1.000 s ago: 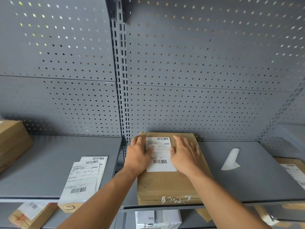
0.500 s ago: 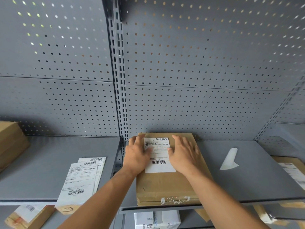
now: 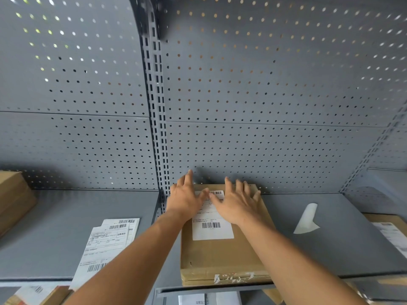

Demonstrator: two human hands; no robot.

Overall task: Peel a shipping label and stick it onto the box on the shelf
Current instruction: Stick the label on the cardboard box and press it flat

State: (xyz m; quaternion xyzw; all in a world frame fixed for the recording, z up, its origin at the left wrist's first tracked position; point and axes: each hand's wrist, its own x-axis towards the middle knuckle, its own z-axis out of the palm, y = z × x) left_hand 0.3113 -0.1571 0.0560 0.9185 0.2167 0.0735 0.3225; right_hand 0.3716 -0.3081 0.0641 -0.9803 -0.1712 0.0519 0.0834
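Observation:
A flat brown cardboard box [image 3: 222, 256] lies on the grey shelf [image 3: 330, 249], its near end at the shelf's front edge. A white shipping label [image 3: 212, 227] with barcodes lies flat on the box's top. My left hand [image 3: 185, 199] rests palm down on the label's upper left part, fingers spread. My right hand [image 3: 239, 202] lies palm down on the label's upper right part and the box, fingers spread. The thumbs nearly meet over the label. Neither hand holds anything.
A stack of label sheets [image 3: 105, 247] lies on the left shelf. A curled white backing strip [image 3: 307, 219] lies right of the box. Other brown boxes stand at the far left [image 3: 13, 199] and far right [image 3: 387, 230]. Perforated grey panels form the back wall.
Both hands have slid from the label's sides up toward its far end and closer together. The lower part of the label now shows uncovered.

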